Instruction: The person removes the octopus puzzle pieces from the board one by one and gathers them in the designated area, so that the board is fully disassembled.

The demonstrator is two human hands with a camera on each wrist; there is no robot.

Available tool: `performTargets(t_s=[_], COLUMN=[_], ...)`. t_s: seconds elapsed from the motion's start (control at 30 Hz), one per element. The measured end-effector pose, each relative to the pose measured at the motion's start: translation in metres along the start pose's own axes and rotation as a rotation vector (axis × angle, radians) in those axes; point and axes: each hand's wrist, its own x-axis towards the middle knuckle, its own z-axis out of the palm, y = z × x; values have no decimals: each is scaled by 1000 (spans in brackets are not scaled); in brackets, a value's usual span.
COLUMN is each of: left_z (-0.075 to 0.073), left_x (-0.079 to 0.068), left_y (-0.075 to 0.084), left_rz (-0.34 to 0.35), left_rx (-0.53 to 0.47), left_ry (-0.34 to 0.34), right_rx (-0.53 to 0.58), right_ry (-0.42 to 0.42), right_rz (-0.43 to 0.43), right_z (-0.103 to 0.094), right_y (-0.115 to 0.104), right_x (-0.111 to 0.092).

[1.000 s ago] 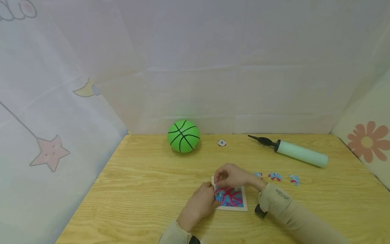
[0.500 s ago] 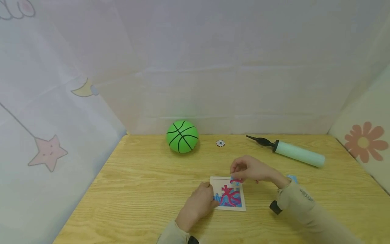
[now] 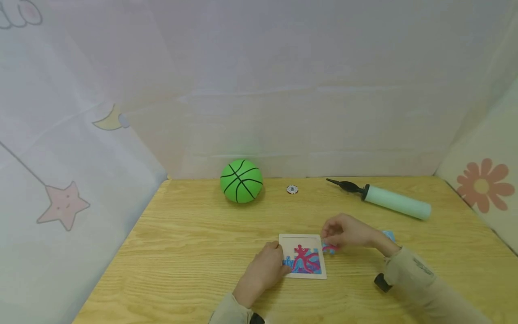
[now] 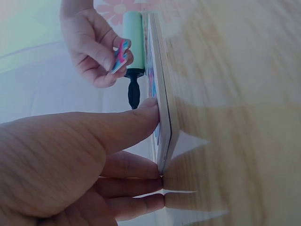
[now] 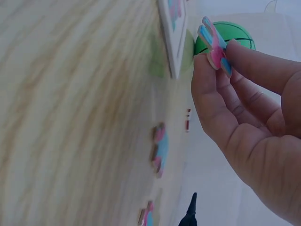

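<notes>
A square jigsaw puzzle board (image 3: 286, 247) with a pale frame lies flat on the table, several red, blue and purple pieces fitted in its lower part. My left hand (image 3: 265, 268) grips the board's left edge, thumb (image 4: 134, 126) on top and fingers (image 4: 129, 187) along the side. Just right of the board, my right hand (image 3: 348, 231) pinches a loose jigsaw piece (image 5: 216, 47) of blue and pink between thumb and fingertips. In the left wrist view that piece (image 4: 121, 56) is held tilted, off the table.
Two loose jigsaw pieces, one nearer (image 5: 161, 149) and one farther along (image 5: 148, 215), lie on the table; the head view shows one piece (image 3: 389, 236) behind the right wrist. A green ball (image 3: 241, 181), a poker chip (image 3: 292, 189) and a hand pump (image 3: 396, 201) lie farther back.
My right hand has moved from over the board's upper left to beyond its right edge, carrying the jigsaw piece. The board's upper area is uncovered. My left hand keeps its place.
</notes>
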Motion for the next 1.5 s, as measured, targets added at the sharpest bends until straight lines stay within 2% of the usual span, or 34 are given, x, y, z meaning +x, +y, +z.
performTargets(t_s=[0.2,0.7,1.07,1.5], left_z=[0,-2,0,0], left_x=[0,0,0,0], left_y=[-1,-2,-3,-2], left_rz=[7,18,26,33], left_rx=[-1,-18,-10,-5], left_ry=[7,17,21,21], right_rx=[-61,-161,-258,-295], right_ry=[17,37,78,81], right_rz=[43,55,8,-43], right_z=[-2,-9,-4,-1], right_y=[8,16,20,23], right_x=[-9,-27,-24,-25])
